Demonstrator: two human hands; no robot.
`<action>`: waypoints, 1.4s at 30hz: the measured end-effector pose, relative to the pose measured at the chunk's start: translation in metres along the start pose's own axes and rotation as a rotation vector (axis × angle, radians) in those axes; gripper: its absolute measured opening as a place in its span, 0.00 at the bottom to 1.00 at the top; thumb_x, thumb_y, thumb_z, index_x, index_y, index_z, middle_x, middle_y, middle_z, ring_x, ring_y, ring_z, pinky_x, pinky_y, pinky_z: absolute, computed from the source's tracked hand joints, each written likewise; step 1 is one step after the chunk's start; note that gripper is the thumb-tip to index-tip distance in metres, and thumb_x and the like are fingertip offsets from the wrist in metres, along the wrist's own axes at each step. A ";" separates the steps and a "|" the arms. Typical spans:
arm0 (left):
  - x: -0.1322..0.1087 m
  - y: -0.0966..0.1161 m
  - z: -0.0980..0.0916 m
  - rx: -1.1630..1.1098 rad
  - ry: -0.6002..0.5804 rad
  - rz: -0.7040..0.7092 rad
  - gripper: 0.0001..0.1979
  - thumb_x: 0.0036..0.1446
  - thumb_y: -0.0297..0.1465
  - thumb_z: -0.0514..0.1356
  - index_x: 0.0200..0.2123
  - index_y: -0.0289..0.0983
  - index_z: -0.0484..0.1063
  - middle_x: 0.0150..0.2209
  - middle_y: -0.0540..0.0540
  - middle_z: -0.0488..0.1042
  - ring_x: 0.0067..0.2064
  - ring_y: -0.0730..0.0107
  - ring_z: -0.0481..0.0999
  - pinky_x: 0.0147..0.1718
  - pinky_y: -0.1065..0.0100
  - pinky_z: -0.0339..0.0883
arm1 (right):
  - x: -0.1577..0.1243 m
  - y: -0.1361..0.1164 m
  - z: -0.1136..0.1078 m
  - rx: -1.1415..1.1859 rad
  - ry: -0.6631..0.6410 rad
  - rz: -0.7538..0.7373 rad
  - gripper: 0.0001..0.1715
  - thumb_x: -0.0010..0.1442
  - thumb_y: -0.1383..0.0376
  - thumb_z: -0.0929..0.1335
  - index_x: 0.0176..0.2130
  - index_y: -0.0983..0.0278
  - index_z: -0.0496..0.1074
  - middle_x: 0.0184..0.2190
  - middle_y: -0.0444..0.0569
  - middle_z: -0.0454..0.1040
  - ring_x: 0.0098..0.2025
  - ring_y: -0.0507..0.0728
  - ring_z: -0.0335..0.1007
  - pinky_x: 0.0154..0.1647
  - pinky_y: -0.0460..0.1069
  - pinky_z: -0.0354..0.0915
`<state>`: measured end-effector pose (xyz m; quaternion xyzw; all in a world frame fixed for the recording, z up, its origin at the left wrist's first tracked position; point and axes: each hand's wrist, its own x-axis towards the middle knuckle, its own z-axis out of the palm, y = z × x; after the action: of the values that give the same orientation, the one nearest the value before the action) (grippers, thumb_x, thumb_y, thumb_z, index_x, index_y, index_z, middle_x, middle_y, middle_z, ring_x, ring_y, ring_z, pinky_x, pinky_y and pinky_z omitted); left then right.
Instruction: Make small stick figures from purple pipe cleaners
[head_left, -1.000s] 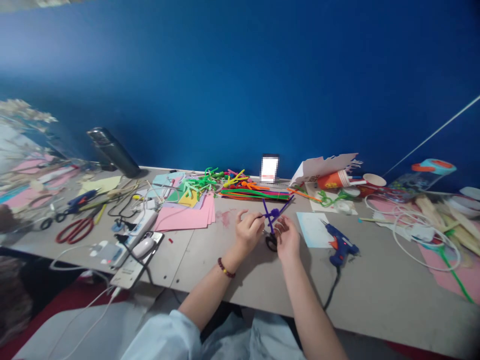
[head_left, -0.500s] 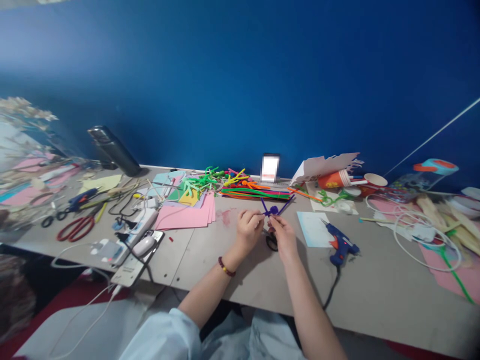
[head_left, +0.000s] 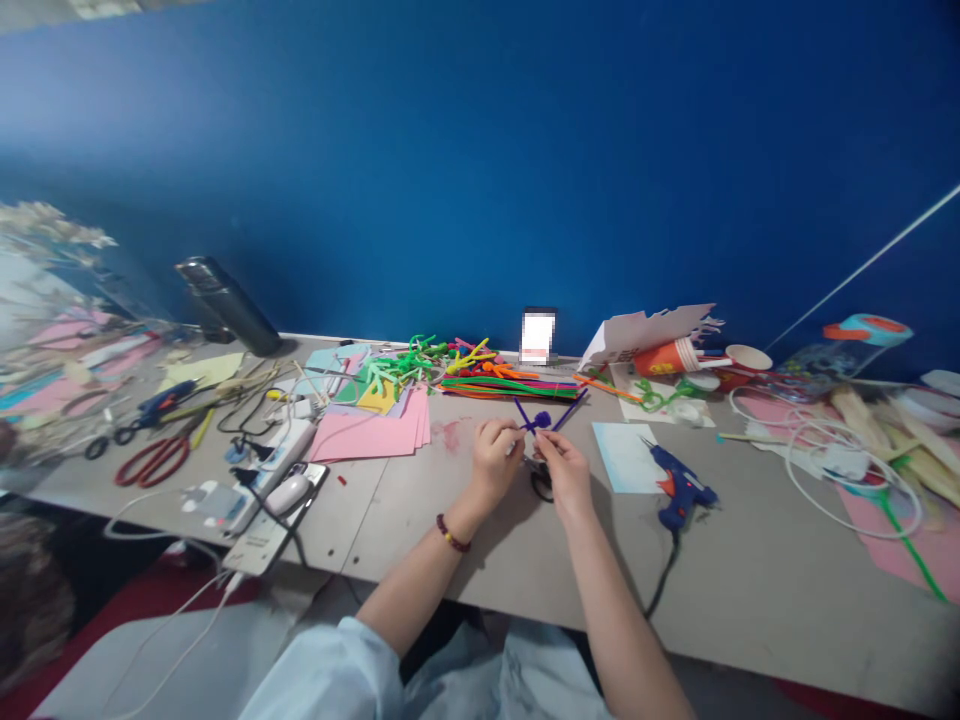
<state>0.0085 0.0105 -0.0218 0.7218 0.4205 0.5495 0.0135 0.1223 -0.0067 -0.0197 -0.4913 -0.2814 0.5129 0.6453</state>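
Observation:
Between my hands is a purple pipe cleaner piece, with a rounded clump in its middle and thin ends sticking up on both sides. The fingers of my left hand are closed in a pinch at its left side. My right hand pinches it from the right, low down near the clump. Black-handled scissors lie on the table just below, partly covered by my right hand. Behind my hands lies a bundle of coloured pipe cleaners, in green, orange, red and purple.
A blue glue gun rests on the right beside a light blue sheet. Leftward are pink paper, a power strip, red-handled scissors and a black bottle. A lit phone leans on the blue wall.
The left end of the purple pipe cleaner piece has shifted slightly to the left. Both hands stay close together in nearly the same place.

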 end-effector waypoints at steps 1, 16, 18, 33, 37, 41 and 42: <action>0.000 0.000 0.001 -0.001 0.001 -0.004 0.06 0.55 0.24 0.57 0.31 0.39 0.72 0.33 0.46 0.74 0.37 0.68 0.72 0.38 0.63 0.64 | 0.000 0.000 0.000 0.009 -0.009 0.006 0.17 0.41 0.57 0.75 0.31 0.65 0.76 0.24 0.43 0.74 0.28 0.51 0.68 0.30 0.45 0.64; 0.006 0.001 0.004 -0.367 0.010 -0.397 0.04 0.53 0.25 0.57 0.31 0.38 0.72 0.34 0.45 0.70 0.39 0.67 0.71 0.40 0.64 0.66 | 0.007 -0.011 -0.017 0.176 0.189 0.005 0.11 0.43 0.60 0.71 0.29 0.63 0.73 0.23 0.41 0.72 0.25 0.50 0.66 0.25 0.45 0.62; 0.006 -0.001 0.005 -0.426 0.024 -0.505 0.02 0.52 0.27 0.59 0.31 0.37 0.71 0.34 0.46 0.71 0.38 0.67 0.72 0.38 0.65 0.66 | 0.006 -0.014 -0.023 0.153 0.213 0.002 0.12 0.42 0.60 0.71 0.29 0.64 0.73 0.23 0.41 0.72 0.25 0.50 0.66 0.26 0.45 0.62; 0.006 -0.007 0.010 -0.844 0.067 -0.975 0.13 0.39 0.33 0.69 0.28 0.37 0.70 0.29 0.50 0.72 0.31 0.72 0.73 0.31 0.68 0.66 | -0.094 -0.020 -0.160 -1.454 0.284 -0.712 0.20 0.58 0.59 0.61 0.44 0.67 0.71 0.43 0.63 0.72 0.43 0.67 0.67 0.41 0.58 0.61; 0.008 -0.004 0.010 -0.901 0.072 -0.987 0.13 0.39 0.34 0.69 0.28 0.37 0.70 0.28 0.49 0.73 0.30 0.73 0.74 0.33 0.67 0.67 | -0.103 -0.001 -0.185 -1.544 0.243 -0.732 0.16 0.58 0.65 0.60 0.42 0.64 0.72 0.41 0.59 0.74 0.39 0.66 0.68 0.39 0.58 0.62; 0.009 -0.005 0.012 -0.952 0.059 -0.967 0.12 0.42 0.35 0.68 0.29 0.37 0.70 0.30 0.47 0.75 0.33 0.70 0.76 0.36 0.66 0.69 | -0.092 0.004 -0.216 -1.509 0.198 -0.754 0.20 0.55 0.71 0.58 0.44 0.64 0.71 0.41 0.59 0.74 0.41 0.65 0.69 0.39 0.57 0.63; 0.008 -0.006 0.012 -0.959 0.063 -0.962 0.12 0.43 0.36 0.67 0.29 0.37 0.70 0.31 0.47 0.76 0.34 0.70 0.76 0.36 0.65 0.69 | -0.088 0.002 -0.226 -1.513 0.183 -0.763 0.20 0.55 0.71 0.58 0.44 0.64 0.71 0.41 0.58 0.74 0.41 0.65 0.69 0.39 0.57 0.64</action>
<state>0.0153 0.0250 -0.0229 0.3526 0.4047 0.6287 0.5627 0.2894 -0.1676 -0.0899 -0.7012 -0.6413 -0.1075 0.2923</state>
